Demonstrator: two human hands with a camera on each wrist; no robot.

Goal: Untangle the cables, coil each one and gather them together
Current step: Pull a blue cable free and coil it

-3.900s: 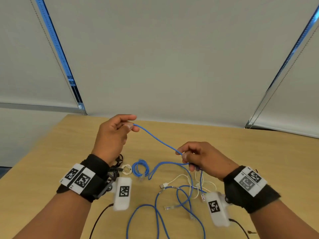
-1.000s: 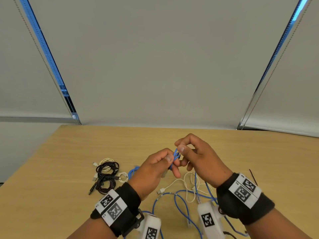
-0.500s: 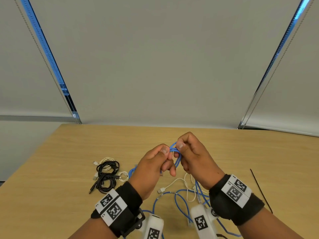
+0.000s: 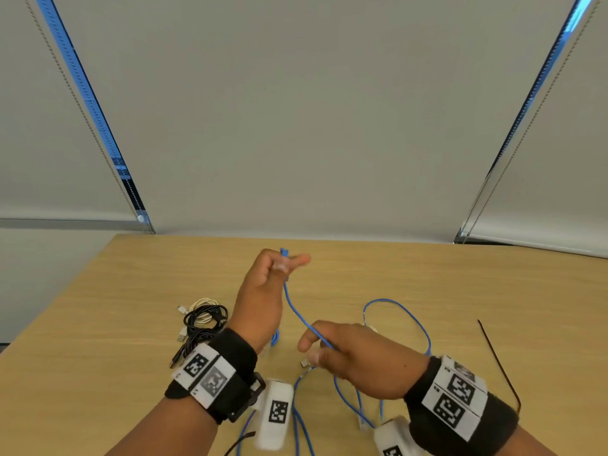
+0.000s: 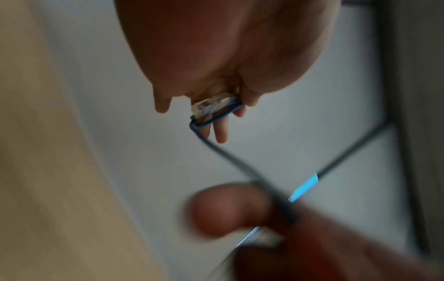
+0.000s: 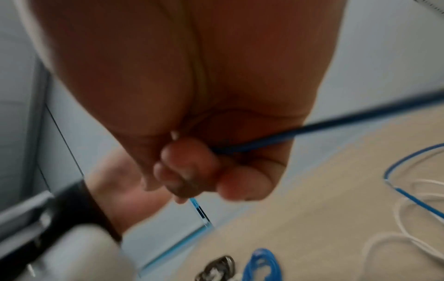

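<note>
A blue cable (image 4: 296, 311) runs taut between my two hands above the wooden table (image 4: 411, 278). My left hand (image 4: 283, 263) is raised and pinches the cable's end between thumb and forefinger; the left wrist view shows its clear plug (image 5: 211, 106) under my fingers. My right hand (image 4: 316, 348), lower and nearer, grips the same blue cable (image 6: 312, 131) in curled fingers. The rest of the blue cable lies in loose loops (image 4: 408, 317) on the table, crossing a white cable (image 6: 408, 224).
A coiled black cable (image 4: 204, 319) and a coiled white cable (image 4: 202, 306) lie together at the left. A small blue coil (image 6: 263, 266) sits near them. A thin black tie (image 4: 496, 357) lies at the right.
My hands were close together on the blue cable; now they have parted. The left has risen with the cable's end and the right has dropped back along the cable, drawing it taut.
</note>
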